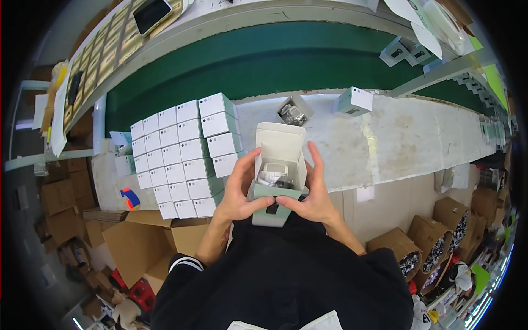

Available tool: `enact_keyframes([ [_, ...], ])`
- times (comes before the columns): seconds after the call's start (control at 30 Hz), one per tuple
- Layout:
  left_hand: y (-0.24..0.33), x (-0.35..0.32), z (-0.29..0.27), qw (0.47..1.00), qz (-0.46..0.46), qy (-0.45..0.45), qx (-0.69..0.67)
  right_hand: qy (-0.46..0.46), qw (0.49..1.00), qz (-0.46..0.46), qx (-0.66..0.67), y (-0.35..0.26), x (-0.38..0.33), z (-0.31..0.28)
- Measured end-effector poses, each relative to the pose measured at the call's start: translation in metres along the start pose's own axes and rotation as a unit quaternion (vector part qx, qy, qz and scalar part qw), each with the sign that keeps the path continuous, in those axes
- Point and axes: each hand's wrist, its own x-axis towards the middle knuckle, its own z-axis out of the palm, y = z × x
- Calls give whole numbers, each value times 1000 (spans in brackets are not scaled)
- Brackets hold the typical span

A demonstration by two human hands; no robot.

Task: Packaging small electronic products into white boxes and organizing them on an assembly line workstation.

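Between my two hands is a small pale-green and white cardboard box (279,132) with its lid flap standing up. Inside it lie a clear plastic tray, a white slip and something dark that I cannot make out. My left hand (242,190) grips its left side, and my right hand (313,192) grips the right side. Both thumbs press on the front near a dark printed picture. Just beyond it, another open box (295,110) holds a clear-wrapped item. A closed box (354,102) of the same kind stands farther right on the white bench (396,146).
Rows of closed white boxes (181,151) are packed together at the left. A blue and red tape dispenser (130,198) lies near the bench's left end. Behind runs a green conveyor belt (264,60). An open carton (137,242) stands low left; cartons (423,236) of parts sit right.
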Motion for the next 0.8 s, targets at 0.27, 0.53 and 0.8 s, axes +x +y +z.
enact_keyframes([
  [0.27, -59, -2, -2, 951, -9, 108, -288, -73, 988, 48, -126, 54, 20, -21],
  [0.53, -164, -29, -6, 958, -170, 142, -180, 8, 939, 140, -314, 109, -12, -39],
  [0.8, -159, -17, -7, 965, -173, 93, -176, -11, 957, 240, 164, 144, -5, -81],
])
